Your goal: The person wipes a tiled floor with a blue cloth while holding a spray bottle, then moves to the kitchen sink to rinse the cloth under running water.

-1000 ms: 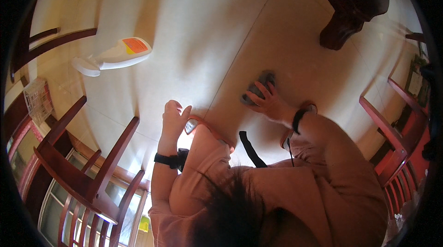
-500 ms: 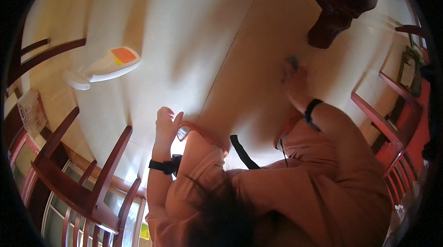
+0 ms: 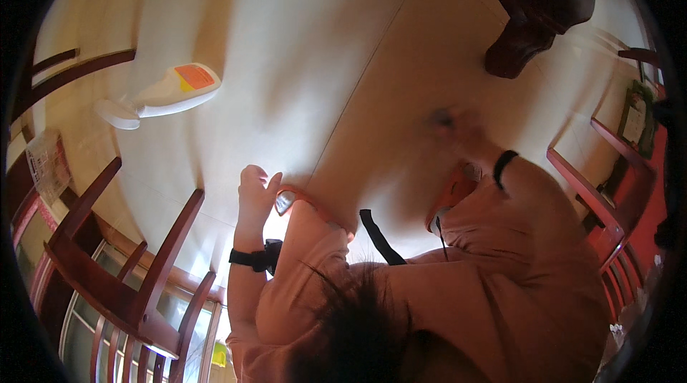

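Note:
Low over the pale tiled floor (image 3: 300,46), my right hand (image 3: 465,136) is smeared by motion. At its fingertips is a small dark grey thing (image 3: 441,119), too blurred to name, which the hand appears to grip against or just above the floor. My left hand (image 3: 256,193) hovers beside my left knee, its fingers loosely curled, thumb apart and nothing in it. On the floor to the left, a white plastic bottle (image 3: 175,91) with an orange and yellow label lies on its side, away from both hands.
A dark carved wooden furniture leg (image 3: 517,43) stands ahead on the right. Red-brown wooden chairs (image 3: 161,261) stand at left, and another chair (image 3: 587,186) is at right. A black strap (image 3: 379,236) hangs between my knees. My feet are in orange footwear (image 3: 458,186).
My right hand has swept nearer to me along the floor, with the dark grey thing at its fingers. My left hand stays beside the knee. The bottle has not been touched.

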The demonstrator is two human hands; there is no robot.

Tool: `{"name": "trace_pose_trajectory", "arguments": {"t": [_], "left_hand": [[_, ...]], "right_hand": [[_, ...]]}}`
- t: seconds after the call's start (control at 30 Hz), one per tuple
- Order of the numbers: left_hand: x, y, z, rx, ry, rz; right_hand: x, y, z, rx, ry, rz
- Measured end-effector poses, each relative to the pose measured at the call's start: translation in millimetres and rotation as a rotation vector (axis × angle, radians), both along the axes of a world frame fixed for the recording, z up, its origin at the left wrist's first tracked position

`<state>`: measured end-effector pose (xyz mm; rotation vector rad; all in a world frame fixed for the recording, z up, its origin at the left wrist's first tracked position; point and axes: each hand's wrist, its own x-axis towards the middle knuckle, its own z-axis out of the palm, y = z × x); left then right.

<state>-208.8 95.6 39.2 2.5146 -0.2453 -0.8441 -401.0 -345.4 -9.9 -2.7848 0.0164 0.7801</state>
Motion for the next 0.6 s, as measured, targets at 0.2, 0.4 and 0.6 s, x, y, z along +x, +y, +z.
{"name": "trace_pose_trajectory", "arguments": {"t": [0.2,0.4,0.6], "left_hand": [[3.9,-1.8,1.5,0.026,-0.012,0.011],[2.9,-2.7,8.6,0.002,0.04,0.094],[-16.9,15.1,12.8,0.067,0.107,0.275]], "right_hand": [[-3.8,-31.5,4.1,-0.007,0.019,-1.06],[4.6,46.3,-12.4,-0.264,0.184,-0.594],[28.7,110.5,-0.3,0.11,0.064,-0.107]]}}
